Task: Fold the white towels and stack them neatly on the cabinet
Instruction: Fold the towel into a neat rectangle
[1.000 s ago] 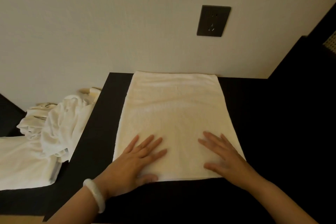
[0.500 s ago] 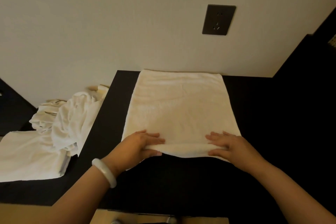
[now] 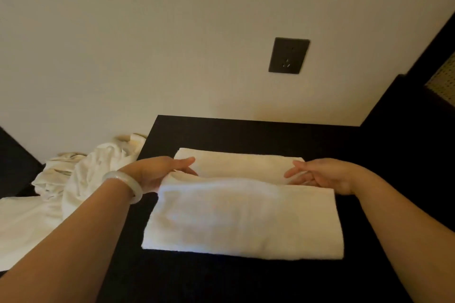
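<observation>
A white towel (image 3: pixel 246 216) lies on the black cabinet top (image 3: pixel 246 133), its near part doubled over toward the wall. A strip of the lower layer shows beyond the raised edge. My left hand (image 3: pixel 160 173), with a pale bangle on the wrist, pinches the left corner of that lifted edge. On the right, my right hand (image 3: pixel 320 174) holds the other corner of the same edge. The edge hangs slightly above the lower layer.
A heap of crumpled white towels (image 3: pixel 81 174) lies left of the cabinet on a lower surface, with a flat white cloth (image 3: pixel 22 224) in front of it. A dark wall socket (image 3: pixel 288 55) sits above the cabinet. Dark furniture (image 3: pixel 418 118) rises at the right.
Both hands went from lying flat on the towel to taking its near edge and carrying it away from me over the rest of the towel.
</observation>
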Tool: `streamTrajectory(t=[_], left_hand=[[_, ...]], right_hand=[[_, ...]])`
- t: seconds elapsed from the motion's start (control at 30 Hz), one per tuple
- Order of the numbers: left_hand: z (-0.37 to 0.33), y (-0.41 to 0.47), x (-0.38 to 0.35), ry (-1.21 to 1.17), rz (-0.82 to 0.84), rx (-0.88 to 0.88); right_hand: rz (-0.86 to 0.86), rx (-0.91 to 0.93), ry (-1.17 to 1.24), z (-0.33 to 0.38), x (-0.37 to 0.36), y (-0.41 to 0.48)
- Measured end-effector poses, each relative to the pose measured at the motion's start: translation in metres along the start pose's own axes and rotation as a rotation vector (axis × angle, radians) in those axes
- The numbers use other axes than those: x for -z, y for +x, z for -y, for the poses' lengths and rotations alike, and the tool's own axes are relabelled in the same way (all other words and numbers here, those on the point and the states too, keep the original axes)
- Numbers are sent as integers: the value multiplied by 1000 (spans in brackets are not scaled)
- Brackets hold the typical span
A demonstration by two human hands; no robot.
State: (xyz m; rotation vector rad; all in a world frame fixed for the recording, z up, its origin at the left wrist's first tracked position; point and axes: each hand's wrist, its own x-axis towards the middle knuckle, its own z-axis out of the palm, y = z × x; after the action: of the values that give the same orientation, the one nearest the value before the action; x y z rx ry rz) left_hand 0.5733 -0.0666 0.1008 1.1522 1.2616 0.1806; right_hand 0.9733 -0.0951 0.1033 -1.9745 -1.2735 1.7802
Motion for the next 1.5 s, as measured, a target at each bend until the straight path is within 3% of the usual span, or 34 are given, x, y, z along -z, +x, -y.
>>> streamTrajectory(t=[0.1, 0.37, 0.47, 0.6, 0.73, 1.03, 1.4, 1.5], left_hand=[[29, 8, 7, -253, -111, 55], [36, 7, -6, -68, -298, -78], [24, 5, 8, -109, -345, -183], [6, 44, 16, 32, -664, -215], [23, 78, 0, 201, -718, -125], [28, 89, -2, 157, -934, -151], [30, 100, -12, 501, -974, -71], [22, 97, -28, 843, -1035, -67]], right_hand=[[-122, -38, 193, -33, 13, 12], [-93, 73, -175, -41, 6, 9], [-116, 202, -83, -17, 16, -1], [-466, 262, 88, 5, 12, 30], [-731, 224, -77, -16, -22, 66], [-892, 332, -63, -12, -23, 69], [-972, 232, -314, -19, -36, 98], [-1085, 153, -492, -9, -42, 88]])
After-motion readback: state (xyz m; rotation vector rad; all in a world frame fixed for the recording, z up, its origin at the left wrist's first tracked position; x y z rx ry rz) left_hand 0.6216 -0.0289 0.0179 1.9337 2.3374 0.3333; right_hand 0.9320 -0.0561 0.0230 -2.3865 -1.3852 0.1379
